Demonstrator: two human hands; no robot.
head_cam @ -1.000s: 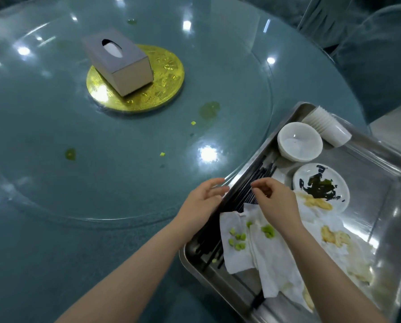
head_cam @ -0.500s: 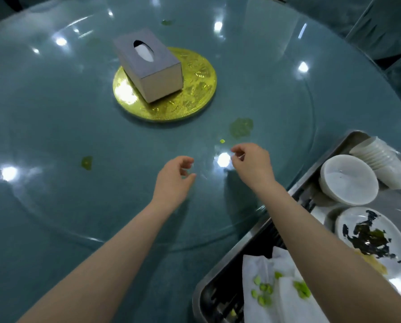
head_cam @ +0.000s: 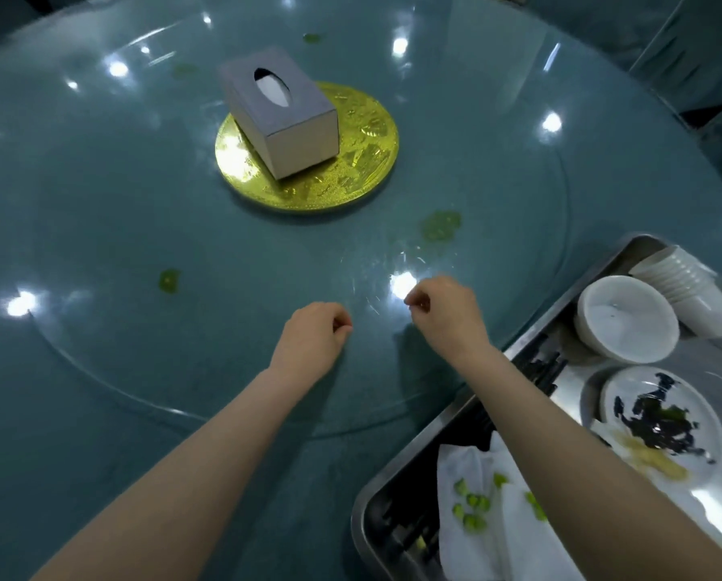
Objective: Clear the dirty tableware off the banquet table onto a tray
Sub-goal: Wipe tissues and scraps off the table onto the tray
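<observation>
Both hands were out over the glass turntable [head_cam: 99,211], between the tray [head_cam: 627,262] at 4 o'clock and the gold plate [head_cam: 367,161] at 12. Left hand [head_cam: 313,341] was curled tight, fingertips pressed to thumb; right hand [head_cam: 447,312] likewise, pinched at its tip. Whether either held a scrap could not be made out: anything there was too small, and the glare spot just beside the right hand washed it out.

Tableware already sat in the tray: bowl [head_cam: 627,320], stacked cups [head_cam: 694,287], smeared dish [head_cam: 665,425], napkins [head_cam: 476,488] with green bits, dark chopsticks [head_cam: 539,366]. I judged the clearing nearly done and the step in hand to be picking crumbs off the glass.

Next move probably called for carrying any pinched scraps toward 4 o'clock onto the napkins. Green smears [head_cam: 441,224] at 1 o'clock would need wiping, not pinching. Tissue box [head_cam: 283,111] stood on the plate.

The tray was cut off at the right and bottom edges; the right forearm hid part of the napkins and chopsticks.
</observation>
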